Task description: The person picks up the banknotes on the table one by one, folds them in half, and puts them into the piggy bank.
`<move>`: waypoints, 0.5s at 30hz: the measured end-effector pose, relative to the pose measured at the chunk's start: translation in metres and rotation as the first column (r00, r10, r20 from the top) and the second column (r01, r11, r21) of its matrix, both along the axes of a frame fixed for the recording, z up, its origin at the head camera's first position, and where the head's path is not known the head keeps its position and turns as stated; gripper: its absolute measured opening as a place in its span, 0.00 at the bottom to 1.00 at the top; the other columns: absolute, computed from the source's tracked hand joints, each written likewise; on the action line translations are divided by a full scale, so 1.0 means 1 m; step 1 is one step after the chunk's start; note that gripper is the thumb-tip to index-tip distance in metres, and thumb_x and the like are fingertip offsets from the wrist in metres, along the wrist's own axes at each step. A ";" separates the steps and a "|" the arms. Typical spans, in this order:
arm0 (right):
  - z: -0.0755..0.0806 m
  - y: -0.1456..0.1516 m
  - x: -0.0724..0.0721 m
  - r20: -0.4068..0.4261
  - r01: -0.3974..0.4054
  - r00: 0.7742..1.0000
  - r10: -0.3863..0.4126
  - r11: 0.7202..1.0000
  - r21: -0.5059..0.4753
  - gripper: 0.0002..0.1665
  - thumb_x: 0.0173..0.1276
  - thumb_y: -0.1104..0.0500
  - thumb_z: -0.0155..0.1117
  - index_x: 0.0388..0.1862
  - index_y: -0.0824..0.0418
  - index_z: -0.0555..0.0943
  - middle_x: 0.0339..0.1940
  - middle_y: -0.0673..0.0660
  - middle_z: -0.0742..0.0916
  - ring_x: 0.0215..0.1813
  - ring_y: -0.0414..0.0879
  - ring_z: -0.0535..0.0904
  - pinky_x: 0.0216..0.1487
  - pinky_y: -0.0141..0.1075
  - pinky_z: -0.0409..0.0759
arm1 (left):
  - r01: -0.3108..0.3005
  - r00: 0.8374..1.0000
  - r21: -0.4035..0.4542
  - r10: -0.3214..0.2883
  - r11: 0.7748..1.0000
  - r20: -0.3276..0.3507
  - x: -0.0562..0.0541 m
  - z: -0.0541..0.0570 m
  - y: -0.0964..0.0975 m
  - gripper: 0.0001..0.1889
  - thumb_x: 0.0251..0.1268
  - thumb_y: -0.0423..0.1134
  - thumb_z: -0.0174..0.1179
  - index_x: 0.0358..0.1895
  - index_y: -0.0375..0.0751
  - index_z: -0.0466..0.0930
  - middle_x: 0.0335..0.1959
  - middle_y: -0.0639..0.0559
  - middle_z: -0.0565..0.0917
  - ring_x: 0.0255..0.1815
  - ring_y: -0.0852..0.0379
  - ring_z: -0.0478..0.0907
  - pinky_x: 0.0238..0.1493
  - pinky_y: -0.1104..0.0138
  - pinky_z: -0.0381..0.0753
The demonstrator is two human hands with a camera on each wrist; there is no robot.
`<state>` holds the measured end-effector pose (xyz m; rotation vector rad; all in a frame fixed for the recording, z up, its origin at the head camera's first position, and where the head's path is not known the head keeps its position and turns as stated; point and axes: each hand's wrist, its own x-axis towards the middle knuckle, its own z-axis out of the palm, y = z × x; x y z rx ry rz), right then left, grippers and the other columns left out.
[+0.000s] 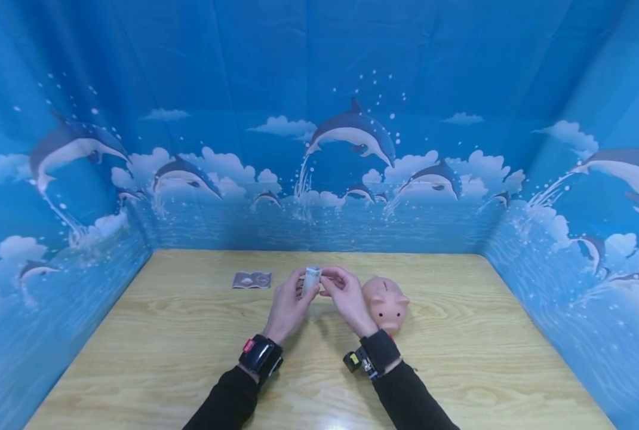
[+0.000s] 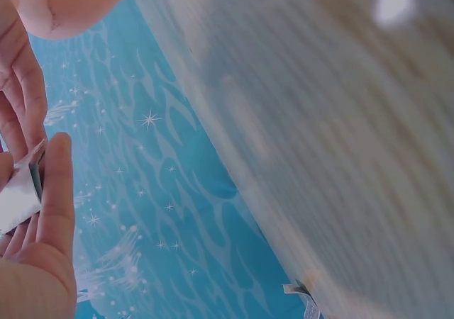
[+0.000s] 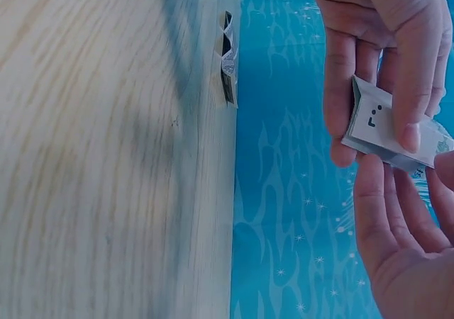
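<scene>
Above the table, a folded, pale banknote (image 1: 311,280) is between my two hands. My left hand (image 1: 288,304) grips it, the thumb on its front and the fingers behind, as the right wrist view shows. From the other side, my right hand (image 1: 347,300) pinches the edge of the note, fingertips at its lower side. In that view the note (image 3: 372,124) is bent into a narrow, layered strip with small dark marks on its white face. A second banknote (image 1: 251,279), brownish and creased in zigzag folds, lies on the table left of my hands.
A pink piggy bank (image 1: 388,301) with a slot on its back stands just right of my right hand, partly behind the wrist. The wooden table (image 1: 190,346) ends at a blue dolphin curtain (image 1: 233,221) at the back and on both sides.
</scene>
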<state>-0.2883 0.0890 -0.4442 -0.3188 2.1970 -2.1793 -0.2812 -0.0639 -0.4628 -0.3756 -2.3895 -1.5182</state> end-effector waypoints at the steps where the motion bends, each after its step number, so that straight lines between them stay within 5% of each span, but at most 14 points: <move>1: -0.001 0.000 -0.001 -0.004 0.003 1.000 -0.003 1.000 -0.002 0.18 0.75 0.61 0.56 0.61 0.65 0.76 0.58 0.63 0.82 0.56 0.51 0.81 0.55 0.46 0.84 | 0.003 1.000 0.002 -0.003 1.000 0.001 0.000 0.000 0.000 0.21 0.67 0.40 0.63 0.61 0.42 0.72 0.52 0.38 0.84 0.49 0.49 0.85 0.47 0.65 0.87; 15: -0.001 -0.002 -0.002 -0.036 0.026 0.999 -0.028 0.999 -0.033 0.23 0.71 0.66 0.60 0.63 0.69 0.71 0.55 0.67 0.82 0.48 0.46 0.82 0.50 0.39 0.86 | 0.033 0.999 0.046 -0.034 0.998 0.018 -0.001 -0.002 -0.001 0.24 0.63 0.36 0.66 0.61 0.40 0.72 0.46 0.36 0.86 0.39 0.51 0.88 0.34 0.74 0.86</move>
